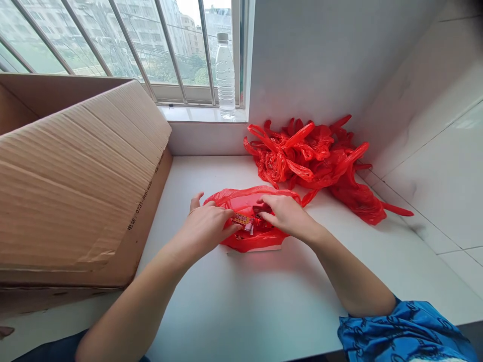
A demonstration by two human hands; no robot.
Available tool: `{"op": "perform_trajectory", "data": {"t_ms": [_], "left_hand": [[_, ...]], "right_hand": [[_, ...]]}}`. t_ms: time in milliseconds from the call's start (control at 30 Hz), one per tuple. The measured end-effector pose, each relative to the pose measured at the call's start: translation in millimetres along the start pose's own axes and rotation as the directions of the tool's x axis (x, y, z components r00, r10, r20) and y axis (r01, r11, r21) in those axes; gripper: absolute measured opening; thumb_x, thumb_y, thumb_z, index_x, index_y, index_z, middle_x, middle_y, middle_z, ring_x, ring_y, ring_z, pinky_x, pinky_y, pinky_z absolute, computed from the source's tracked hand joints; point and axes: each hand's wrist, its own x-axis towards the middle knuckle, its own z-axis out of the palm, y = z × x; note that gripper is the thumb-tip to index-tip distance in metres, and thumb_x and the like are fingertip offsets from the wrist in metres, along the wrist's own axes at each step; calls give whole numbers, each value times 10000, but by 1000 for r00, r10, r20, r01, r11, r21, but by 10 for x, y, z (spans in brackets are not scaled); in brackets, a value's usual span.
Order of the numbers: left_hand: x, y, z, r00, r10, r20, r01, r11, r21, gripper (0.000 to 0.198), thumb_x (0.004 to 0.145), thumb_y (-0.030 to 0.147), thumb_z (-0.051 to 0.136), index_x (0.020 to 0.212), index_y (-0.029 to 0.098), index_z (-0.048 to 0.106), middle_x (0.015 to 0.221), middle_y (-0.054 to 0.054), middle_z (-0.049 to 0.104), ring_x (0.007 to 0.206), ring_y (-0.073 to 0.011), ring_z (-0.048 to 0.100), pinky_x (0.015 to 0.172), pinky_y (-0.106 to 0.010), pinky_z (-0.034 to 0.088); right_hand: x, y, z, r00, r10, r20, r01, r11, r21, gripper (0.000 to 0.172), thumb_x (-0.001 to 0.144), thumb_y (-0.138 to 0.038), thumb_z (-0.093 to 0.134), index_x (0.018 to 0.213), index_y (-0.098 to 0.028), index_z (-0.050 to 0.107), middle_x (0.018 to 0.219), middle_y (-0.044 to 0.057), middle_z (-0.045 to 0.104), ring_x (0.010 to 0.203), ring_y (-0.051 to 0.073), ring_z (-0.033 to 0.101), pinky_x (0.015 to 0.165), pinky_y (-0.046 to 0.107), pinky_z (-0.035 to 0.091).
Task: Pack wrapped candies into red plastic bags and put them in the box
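Unfortunately, I cannot tell whether the half-curled left hand (209,224) and right hand (286,215) grip anything; both reach into one open red bag (245,246) on the white counter (264,306). Its packets (243,219) are partly covered, impossible to count. One carton (75,191) reads "电话: 0731-866", further digits unclear. One bottle (226,75) stands behind.

A brown corrugated cardboard box (79,181) stands on the left of the smooth white tabletop (241,311). To its right, mid-table, lies an opened red plastic bag (251,244) with a small yellow-and-red wrapped packet (242,219) in it. Behind and right of that sits a crumpled heap of red plastic bags (302,151). Farther back, a clear capped plastic bottle (225,75) stands on the white windowsill (196,114).
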Motion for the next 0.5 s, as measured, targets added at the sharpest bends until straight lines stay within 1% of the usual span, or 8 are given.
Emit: {"op": "perform_trajectory", "data": {"t_ms": [67, 100, 167, 233, 300, 367, 433, 500], "left_hand": [[-10, 45, 3, 999, -7, 45, 6, 1000, 25, 240, 877, 370, 543, 806, 248, 737, 542, -20, 587, 770, -254, 563, 1132, -630, 70], [-14, 65, 0, 997, -10, 70, 8, 999, 31, 230, 872, 358, 547, 803, 246, 735, 551, -29, 594, 785, -264, 560, 1133, -637, 54], [-22, 88, -3, 997, -5, 72, 4, 1000, 11, 210, 854, 348, 570, 755, 236, 717, 551, -38, 593, 793, -276, 559, 1135, -647, 40], [-30, 85, 5, 999, 0, 49, 2, 1000, -31, 192, 830, 343, 598, 713, 230, 700, 514, -32, 554, 774, -279, 556, 1135, -655, 46], [-36, 64, 28, 1000, -1, 3, 1, 996, -95, 159, 792, 329, 629, 687, 229, 694, 465, -14, 490, 727, -265, 539, 1135, -654, 53], [-35, 38, 60, 999, -8, -43, 2, 988, -154, 147, 752, 323, 659, 647, 221, 673, 435, 1, 436, 679, -244, 510, 1135, -649, 53], [-29, 20, 87, 998, -19, -62, 8, 985, -173, 169, 735, 326, 675, 617, 211, 638, 434, 8, 424, 655, -228, 489, 1135, -643, 44], [-22, 13, 95, 999, -25, -47, 18, 990, -142, 200, 750, 343, 674, 620, 204, 616, 456, 5, 449, 652, -225, 489, 1133, -642, 35]], "right_hand": [[26, 25, 35, 1000, 23, -16, -23, 999, 28, 203, 945, -240, 542, 1122, -204, 635, 1026, 65, 735, 924, 199, 681, 782, 292, 484], [42, 42, 51, 999, 25, -28, -23, 998, 52, 221, 967, -233, 497, 1146, -209, 624, 1049, 63, 734, 933, 190, 681, 785, 283, 481], [66, 93, 82, 999, 38, -3, -38, 999, 8, 222, 977, -199, 448, 1076, -207, 647, 1013, 68, 737, 902, 189, 680, 752, 276, 466], [71, 159, 116, 992, 79, 95, -65, 988, -137, 175, 930, -162, 497, 948, -196, 668, 902, 81, 731, 812, 207, 671, 667, 282, 432], [61, 220, 157, 977, 105, 187, -60, 971, -234, 121, 849, -133, 597, 927, -192, 669, 849, 82, 717, 756, 216, 652, 616, 284, 399], [51, 260, 199, 974, 85, 212, -37, 975, -221, 248, 773, -114, 685, 1006, -196, 663, 881, 76, 713, 775, 219, 643, 620, 278, 398], [49, 268, 221, 980, 60, 189, -26, 984, -179, 355, 728, -104, 734, 1061, -196, 653, 929, 77, 708, 831, 223, 640, 652, 274, 410], [50, 246, 202, 982, 47, 183, -21, 990, -143, 328, 732, -100, 729, 1039, -191, 657, 944, 75, 703, 850, 217, 634, 667, 273, 413]]}}
